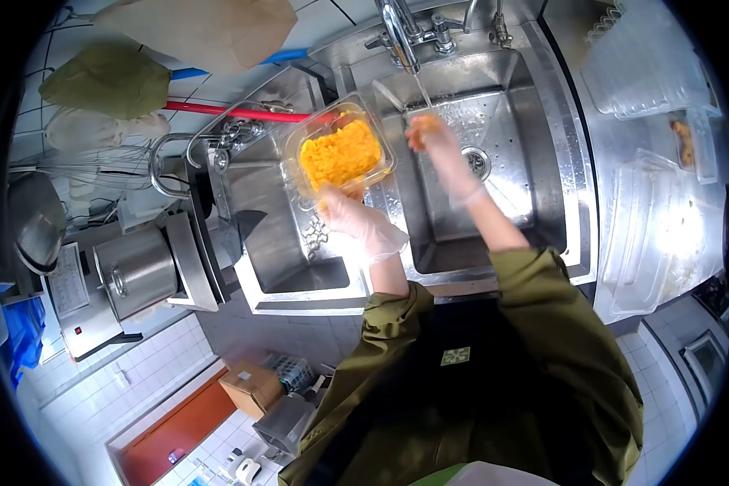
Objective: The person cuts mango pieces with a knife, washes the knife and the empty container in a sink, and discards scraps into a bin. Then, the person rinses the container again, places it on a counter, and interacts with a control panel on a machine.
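Note:
My left hand (352,219), in a clear glove, grips the near edge of a clear plastic container (387,155). Chopped yellow-orange food (340,154) fills much of the container, which is over the divider between two sinks. My right hand (436,139), also gloved, is over the right sink basin (494,202), just below the thin stream of water (423,91) from the faucet (398,36). Its fingers look curled and orange-tinted, but are blurred; whether they hold anything is hidden.
Clear plastic containers and lids (640,235) lie on the right counter. A red-handled tool (235,111) reaches across the left sink (279,235). Whisks (97,162) and a steel pot (138,271) are on the left. A cardboard box (251,389) is on the floor.

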Available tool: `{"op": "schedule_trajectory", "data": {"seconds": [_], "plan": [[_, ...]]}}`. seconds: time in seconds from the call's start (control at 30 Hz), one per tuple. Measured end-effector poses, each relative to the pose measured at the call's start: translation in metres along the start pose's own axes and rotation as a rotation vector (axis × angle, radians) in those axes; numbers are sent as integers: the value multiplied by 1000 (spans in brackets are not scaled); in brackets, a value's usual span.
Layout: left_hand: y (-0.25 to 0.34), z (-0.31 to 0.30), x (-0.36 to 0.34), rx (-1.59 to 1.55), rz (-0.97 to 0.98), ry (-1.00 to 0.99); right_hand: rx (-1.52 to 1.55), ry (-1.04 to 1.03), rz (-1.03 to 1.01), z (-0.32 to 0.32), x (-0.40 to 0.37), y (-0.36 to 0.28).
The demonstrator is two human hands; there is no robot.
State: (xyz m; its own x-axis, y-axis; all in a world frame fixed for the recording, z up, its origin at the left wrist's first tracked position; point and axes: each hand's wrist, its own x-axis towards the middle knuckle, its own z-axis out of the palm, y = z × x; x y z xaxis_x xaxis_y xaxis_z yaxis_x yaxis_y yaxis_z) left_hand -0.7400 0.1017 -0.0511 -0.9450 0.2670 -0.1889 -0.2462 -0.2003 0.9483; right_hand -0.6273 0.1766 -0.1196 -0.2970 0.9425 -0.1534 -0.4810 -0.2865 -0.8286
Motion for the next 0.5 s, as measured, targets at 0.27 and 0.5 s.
{"op": "schedule_trajectory", "data": {"seconds": [0.27,0.5], "plan": [[7,-1,-10,-55,23,-150,113,37,63,73,-62,0],[0,-4,-7,-33,0,-74,-18,121,107,58,-51,-16]]}}
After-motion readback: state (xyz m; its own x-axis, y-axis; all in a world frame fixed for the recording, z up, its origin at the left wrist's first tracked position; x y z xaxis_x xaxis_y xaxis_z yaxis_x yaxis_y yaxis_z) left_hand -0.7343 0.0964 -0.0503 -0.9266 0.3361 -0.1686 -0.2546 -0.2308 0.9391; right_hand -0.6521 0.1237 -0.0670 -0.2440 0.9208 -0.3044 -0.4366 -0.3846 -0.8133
